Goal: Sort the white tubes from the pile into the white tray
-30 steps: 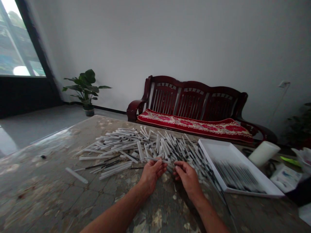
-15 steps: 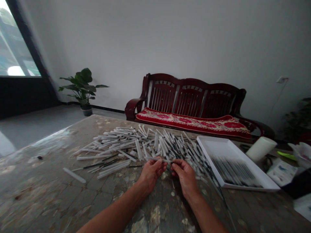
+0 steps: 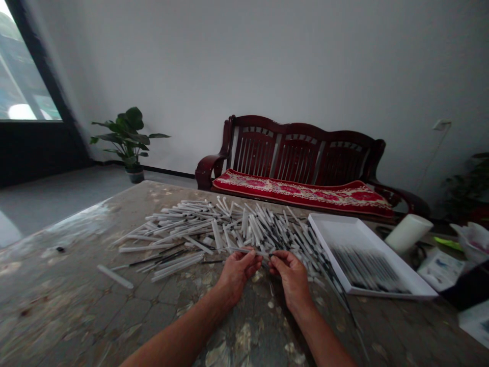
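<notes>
My left hand (image 3: 240, 272) pinches a slim, whitish pen-like tube (image 3: 250, 251) between thumb and fingers. The tube lies nearly level across the front of a heap. At its right end, my right hand (image 3: 290, 275) is closed, thumb against forefinger, around a small dark part at the tip; the fingers hide most of that part. Just beyond both hands spreads the heap of whitish and black pen-like tubes (image 3: 183, 224). One loose translucent tube (image 3: 115, 277) rests apart on the left.
A shallow white box (image 3: 355, 224) at right holds a row of dark, slim pens (image 3: 369, 270). Behind it lie a white roll (image 3: 408, 233) and a printed packet (image 3: 440, 269). A wooden bench (image 3: 298, 153) stands past the patterned table (image 3: 126, 316); a potted plant (image 3: 132, 137) is left.
The view has shifted very slightly. Both hands keep nearly the same place and the same hold on the tube.
</notes>
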`<state>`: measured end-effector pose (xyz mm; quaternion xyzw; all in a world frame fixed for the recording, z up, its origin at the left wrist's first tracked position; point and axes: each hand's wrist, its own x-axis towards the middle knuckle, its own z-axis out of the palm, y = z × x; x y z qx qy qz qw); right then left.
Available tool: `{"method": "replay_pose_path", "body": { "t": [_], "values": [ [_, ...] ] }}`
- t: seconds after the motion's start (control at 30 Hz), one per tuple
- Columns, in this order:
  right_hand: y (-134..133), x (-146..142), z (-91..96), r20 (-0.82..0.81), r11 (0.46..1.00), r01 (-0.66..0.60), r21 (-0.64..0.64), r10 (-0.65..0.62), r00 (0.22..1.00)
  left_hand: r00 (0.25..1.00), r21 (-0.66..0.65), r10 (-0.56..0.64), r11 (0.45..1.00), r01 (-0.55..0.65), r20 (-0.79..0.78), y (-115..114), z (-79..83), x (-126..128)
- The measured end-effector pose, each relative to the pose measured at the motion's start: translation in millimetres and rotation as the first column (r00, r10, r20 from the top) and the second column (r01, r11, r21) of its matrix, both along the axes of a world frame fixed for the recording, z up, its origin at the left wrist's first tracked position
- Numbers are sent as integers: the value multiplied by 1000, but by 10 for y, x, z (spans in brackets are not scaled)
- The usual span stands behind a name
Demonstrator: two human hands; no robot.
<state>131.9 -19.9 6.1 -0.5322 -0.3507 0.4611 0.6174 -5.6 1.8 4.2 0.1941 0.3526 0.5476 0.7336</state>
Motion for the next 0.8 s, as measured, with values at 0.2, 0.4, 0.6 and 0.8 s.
{"method": "replay_pose_path", "body": {
  "t": [0.2, 0.4, 0.6, 0.8],
  "values": [
    [12, 24, -42, 94, 999, -10, 31, 7, 996, 1000, 18, 1, 1000, -2, 5, -2, -3, -1],
    [26, 49, -69, 185, 998, 4, 58, -14, 983, 999, 40, 10, 999, -8, -53, -13, -13, 25],
    [-8, 79, -43, 495, 990, -48, 132, -24, 869, 998, 51, 10, 999, -7, -56, -12, -25, 24],
    [-57, 45, 10, 730, 972, -108, 209, -82, 679, 998, 72, 24, 997, -20, -66, -27, 17, 36]
  ]
}}
